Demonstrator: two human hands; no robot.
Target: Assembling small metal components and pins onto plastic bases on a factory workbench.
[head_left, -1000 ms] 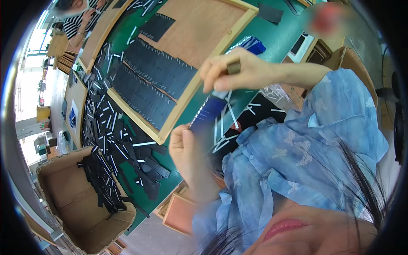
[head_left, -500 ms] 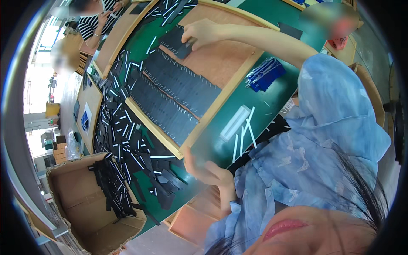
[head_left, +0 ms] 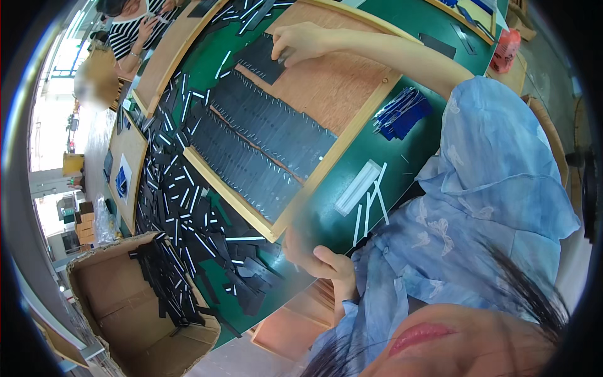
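Black pieces [head_left: 276,122] line the left and bottom of the upper-centre wooden tray [head_left: 345,136], leaving upper right bare, right hand [head_left: 301,43] over them, grip unclear, left hand [head_left: 318,259] loosely parted, lower centre

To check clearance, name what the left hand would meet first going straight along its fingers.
The left hand would probably meet the wooden-framed tray first, at its nearest corner; blur there leaves the depth, and any contact, unclear.
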